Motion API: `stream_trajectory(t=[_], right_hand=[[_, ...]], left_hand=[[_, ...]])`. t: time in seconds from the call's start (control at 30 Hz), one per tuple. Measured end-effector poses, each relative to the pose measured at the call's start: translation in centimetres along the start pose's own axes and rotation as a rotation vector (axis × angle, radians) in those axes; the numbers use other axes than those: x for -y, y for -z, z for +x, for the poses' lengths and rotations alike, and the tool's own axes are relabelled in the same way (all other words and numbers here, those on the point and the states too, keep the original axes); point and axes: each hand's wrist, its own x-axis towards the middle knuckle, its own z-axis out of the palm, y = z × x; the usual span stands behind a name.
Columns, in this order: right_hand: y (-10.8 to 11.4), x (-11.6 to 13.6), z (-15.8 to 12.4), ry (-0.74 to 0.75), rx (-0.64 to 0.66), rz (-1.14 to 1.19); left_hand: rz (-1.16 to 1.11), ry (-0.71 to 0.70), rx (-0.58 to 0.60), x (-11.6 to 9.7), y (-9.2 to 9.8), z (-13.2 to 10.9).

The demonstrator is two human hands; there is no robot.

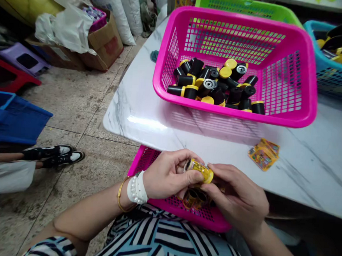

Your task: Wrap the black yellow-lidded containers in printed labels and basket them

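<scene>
Taking the labelled cylinder [201, 169] as clock centre: it is above the near table edge, its yellow end toward 4 o'clock. The left hand [166, 174] grips its body, thumb along the side; the right hand [239, 197] has thumb and forefinger at the yellow end, its other fingers partly hidden.

At 12 o'clock the large pink basket [233, 116] holds a loose heap of black cylinders [191, 91] with yellow ends, a few showing silver rings. Behind it a green basket [246, 6] is mostly covered. Toward 2 o'clock a blue basket [335, 79], cut off by the frame, contains black and yellow pieces too dark to make out.

The lower pink basket [208, 223] runs from 6 to 9 o'clock, under the hands and partly beneath the table; its orange-yellow contents [193, 199] are largely hidden.

A strip of marbled tabletop [136, 118] separates hands from basket, its rounded corner at 10 o'clock; sticker cards [263, 154] lie at 2 o'clock near the edge.
</scene>
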Motion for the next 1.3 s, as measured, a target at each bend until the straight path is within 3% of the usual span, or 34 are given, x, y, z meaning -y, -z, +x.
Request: stream_trajectory(t=[0.13,0.3,0.47,0.63,0.83,0.97,1.13,1.2,1.3], right_hand=[[-0.4,-1.1,-0.3,-0.034,-0.011,0.122],[-0.2,-1.4,-0.2,-0.076,0.096,0.362],[-0.8,-1.1,-0.8,-0.165,-0.015,0.553],[-0.5,-0.6,-0.6,-0.1,-0.001,0.352],[-0.2,0.1,-0.5,0.013,-0.087,0.359],[-0.5,0.5,-0.7,0.087,-0.073,0.24],[-1.6,0.9,-1.4,0.194,-0.149,0.102],[-1.0,0.8,-1.7,0.172,-0.119,0.064],[2.3,-0.8,-1.8,0.093,-0.06,-0.112]], left_hand=[[-0.055,0.094,-0.013,-0.2,-0.1,0.5],[-0.086,0.169,0.006,-0.5,-0.4,0.8],[-0.213,0.146,0.129,0.4,-0.4,0.7],[-0.272,0.18,0.094,1.9,-0.7,0.4],[-0.531,0.216,0.148,2.8,-1.2,-0.1],[-0.466,0.238,0.149,2.9,-1.3,-0.6],[-0.361,0.34,0.059,3.3,-1.1,-0.8],[-0.335,0.366,0.044,3.3,-1.2,-0.9],[-0.302,0.393,0.03,3.7,-1.4,-1.0]])
